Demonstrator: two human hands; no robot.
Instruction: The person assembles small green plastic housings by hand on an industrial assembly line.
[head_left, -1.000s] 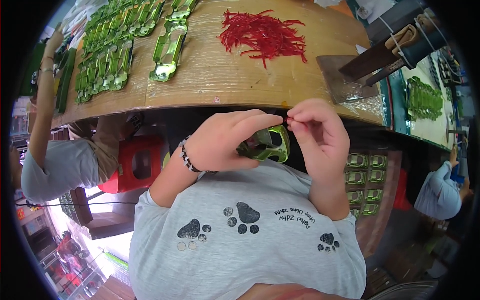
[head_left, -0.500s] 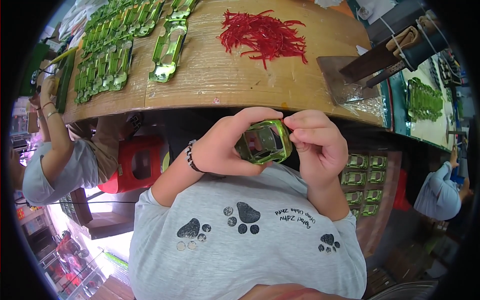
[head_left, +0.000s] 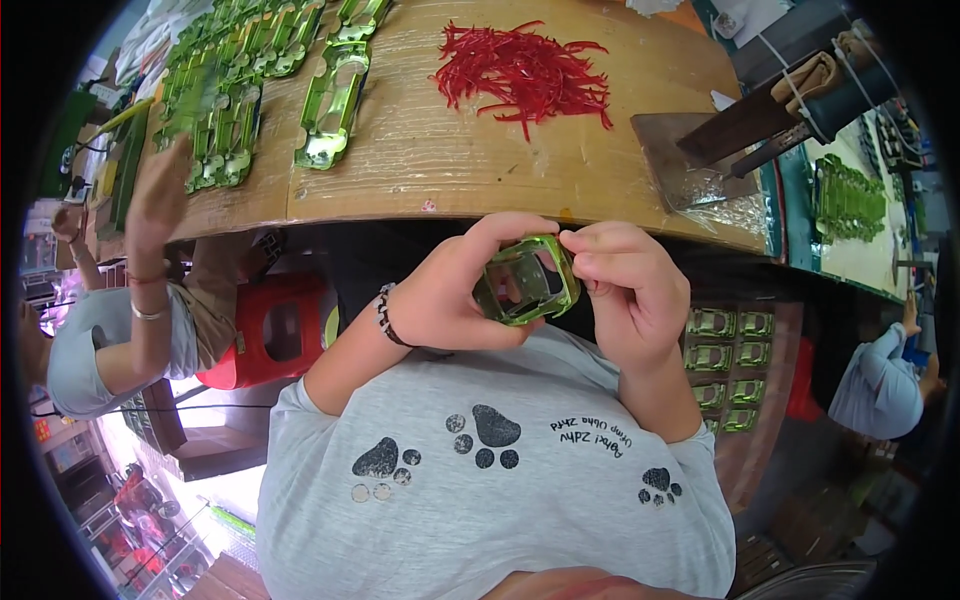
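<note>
My left hand (head_left: 450, 290) is wrapped round a shiny green toy car body (head_left: 522, 285), a hollow shell with window openings, in front of my chest. The thumb lies along its near side and the fingers along its far side. My right hand (head_left: 635, 280) is closed in a pinch at the shell's right end, with thumb and forefinger close against its edge. Whatever is between those fingertips is hidden. On the table beyond my hands lies a loose heap of thin curved red plastic strips (head_left: 525, 75).
More green car bodies stand in rows (head_left: 225, 130) at the table's left and on a board (head_left: 730, 360) at my right. A metal press-like fixture (head_left: 690, 160) occupies the table's right end. Beside a red stool (head_left: 280, 330), a co-worker's hand (head_left: 160, 195) reaches toward the rows.
The car body has turned slightly in my left hand, and my right hand has shifted a little left along its edge. The co-worker's arm has swung toward the green rows.
</note>
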